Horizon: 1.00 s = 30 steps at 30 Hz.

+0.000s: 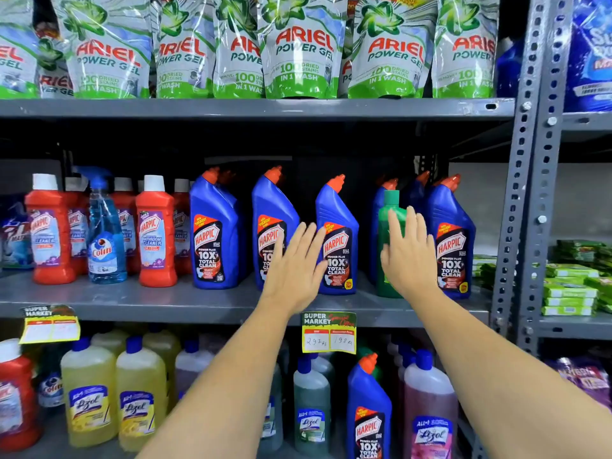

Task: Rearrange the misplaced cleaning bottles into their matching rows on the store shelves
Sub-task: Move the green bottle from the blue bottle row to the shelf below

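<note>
- The right hand (409, 256) is in front of a green bottle (390, 226) that stands in the row of blue Harpic bottles (336, 240) on the middle shelf (165, 301). The fingers are spread and open, not closed on the bottle; I cannot tell if the palm already touches it.
- The left hand (294, 266) is also open and flat, with nothing in it, in front of the gap between two blue bottles.
- The green bottle seems to be the misplaced one here. I judge the step is to take it out of this row.
- To do it well, close the fingers around the body of the bottle, below the cap, and lift it straight up and toward you, because blue bottles stand just beside it on both sides and behind it.
- The free hand could steady the blue bottle (453, 240) at the right, which looks top-heavy with its bent neck.
- The green bottle is smooth plastic, straight and slim, with a round green cap. The blue ones are glossy, wide at the base, with angled orange-red caps.
- On the lower shelf one blue Harpic bottle (369, 412) stands among the Lizol bottles (89, 395), and a spray bottle (104, 233) stands among the red ones.
</note>
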Each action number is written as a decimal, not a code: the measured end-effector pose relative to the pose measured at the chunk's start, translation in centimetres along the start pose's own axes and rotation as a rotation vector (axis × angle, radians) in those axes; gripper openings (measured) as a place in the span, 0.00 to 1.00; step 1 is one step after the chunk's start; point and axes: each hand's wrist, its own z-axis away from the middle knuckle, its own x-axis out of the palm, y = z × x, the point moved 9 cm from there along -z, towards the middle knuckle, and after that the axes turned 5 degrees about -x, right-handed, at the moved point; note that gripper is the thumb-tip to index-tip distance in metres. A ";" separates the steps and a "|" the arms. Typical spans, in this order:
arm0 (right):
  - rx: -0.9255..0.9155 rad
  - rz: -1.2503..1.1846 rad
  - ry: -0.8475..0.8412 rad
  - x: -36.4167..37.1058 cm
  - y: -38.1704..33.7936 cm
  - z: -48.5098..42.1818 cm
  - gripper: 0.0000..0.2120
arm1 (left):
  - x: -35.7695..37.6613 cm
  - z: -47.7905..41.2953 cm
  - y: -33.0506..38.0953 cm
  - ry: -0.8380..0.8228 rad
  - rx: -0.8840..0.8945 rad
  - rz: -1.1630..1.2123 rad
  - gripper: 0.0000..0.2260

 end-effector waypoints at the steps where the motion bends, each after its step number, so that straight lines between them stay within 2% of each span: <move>1: 0.050 -0.036 -0.027 0.5 0.3 0.3 0.34 | 0.6 0.9 0.0 -0.048 -0.015 0.007 0.27; 7: 0.346 -0.342 -0.097 3.5 2.4 2.3 0.46 | 5.6 7.0 0.3 -0.262 -0.037 0.130 0.27; 13: 0.556 -0.557 -0.176 6.1 4.4 3.3 0.55 | 6.1 8.1 0.4 -0.196 -0.053 0.123 0.22; 16: 0.551 -0.525 -0.221 6.5 4.3 3.7 0.57 | 5.9 8.2 0.5 -0.177 -0.065 0.127 0.21; 20: 0.556 -0.498 -0.200 6.3 4.3 4.0 0.56 | 5.8 8.4 0.6 -0.169 -0.084 0.125 0.22; 23: 0.578 -0.522 -0.135 5.7 4.6 4.3 0.54 | 5.8 8.3 0.6 -0.180 -0.083 0.114 0.23; 27: 0.586 -0.645 -0.020 4.3 4.9 5.4 0.46 | 5.8 8.4 0.6 -0.185 -0.080 0.116 0.24; 30: 0.547 -0.739 0.045 2.8 4.8 6.8 0.47 | 6.0 8.4 0.5 -0.177 -0.074 0.120 0.25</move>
